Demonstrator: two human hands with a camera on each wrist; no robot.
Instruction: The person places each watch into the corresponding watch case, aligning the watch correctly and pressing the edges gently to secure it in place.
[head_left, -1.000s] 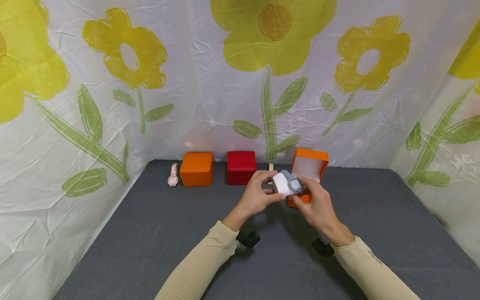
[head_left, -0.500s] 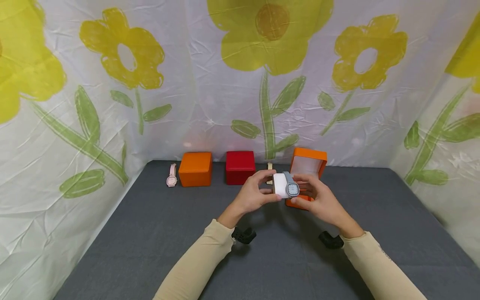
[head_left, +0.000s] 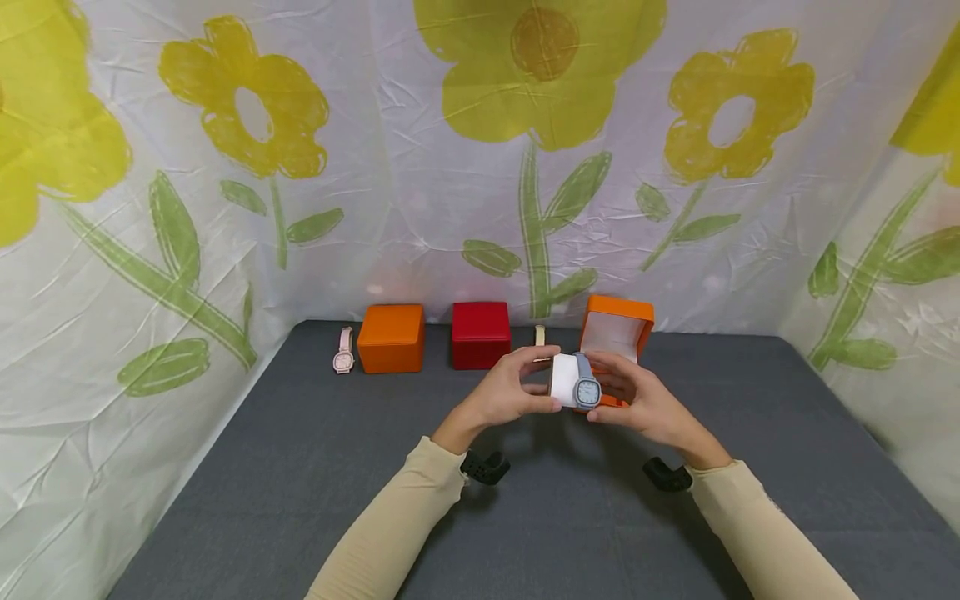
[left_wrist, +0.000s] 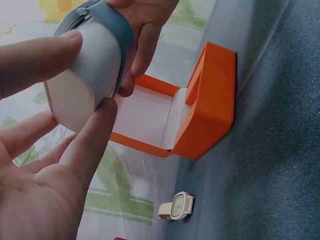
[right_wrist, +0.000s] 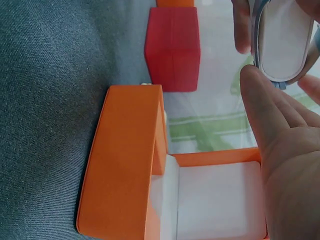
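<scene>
A: Both hands are up over the grey surface [head_left: 300,467], just in front of the open orange box [head_left: 617,333]. The left hand [head_left: 504,393] pinches the white cushion [head_left: 562,381] between thumb and fingertips, fingers curled round its end.

B: And the right hand [head_left: 637,398] has the other side, fingers bent round the grey-blue watch [head_left: 586,389] strapped over that cushion. The watch face looks toward the wearer, with the cushion held in the air, not yet in the box.

A: The risk I see is the strap. From the left wrist view the band [left_wrist: 116,30] wraps only one end of the cushion [left_wrist: 82,80]. If the left hand squeezes too hard, the soft cushion could deform and the watch might slide off the end.

B: Agreed. And the box cavity [right_wrist: 220,200] looks snug. If the cushion goes in tilted, it could catch on the rim and wedge crooked.

A: The upright lid [head_left: 618,321] is another worry. A knuckle pushing against it could tip the whole box backward toward the flowered curtain [head_left: 480,167].

B: Left of that box there's a small cream watch [head_left: 540,335] lying loose, then the shut red box [head_left: 481,335]. A sweeping wrist could knock the cream watch.

A: Farther left, the shut orange box [head_left: 391,337] and the pink watch [head_left: 342,351] sit well apart from the hands, so I'd judge them safe.
</scene>
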